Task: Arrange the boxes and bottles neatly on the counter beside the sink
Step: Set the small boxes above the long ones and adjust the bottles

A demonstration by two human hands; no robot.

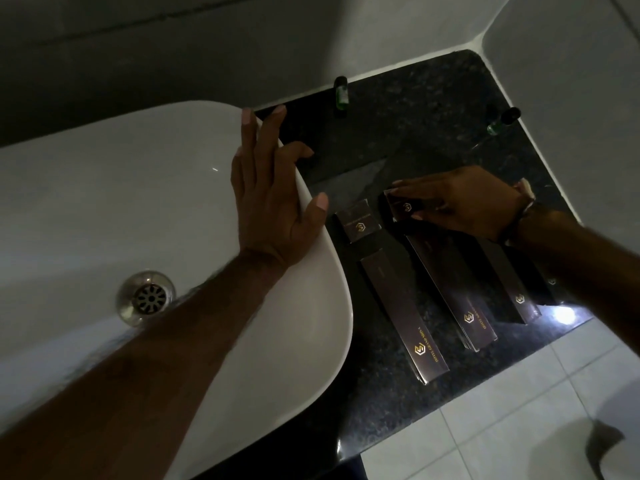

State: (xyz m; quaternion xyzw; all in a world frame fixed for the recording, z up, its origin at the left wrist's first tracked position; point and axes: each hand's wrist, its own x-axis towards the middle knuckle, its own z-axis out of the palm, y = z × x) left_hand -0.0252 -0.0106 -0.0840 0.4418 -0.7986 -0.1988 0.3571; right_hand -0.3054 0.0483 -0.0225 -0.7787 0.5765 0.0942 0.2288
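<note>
Right hand [464,202] lies flat, fingers pressing a small box [403,206] on the table [398,140]; your left hand [273,188] rests open on the sink [104,202] rim.

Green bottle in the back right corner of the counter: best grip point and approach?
Take the green bottle by its body just under the dark cap, coming from the front left. It seems to stand upright, tight in the corner where the two walls meet, so the far and right sides are blocked. It is small and narrow, so a thumb-and-forefinger pinch probably suits it.
</note>
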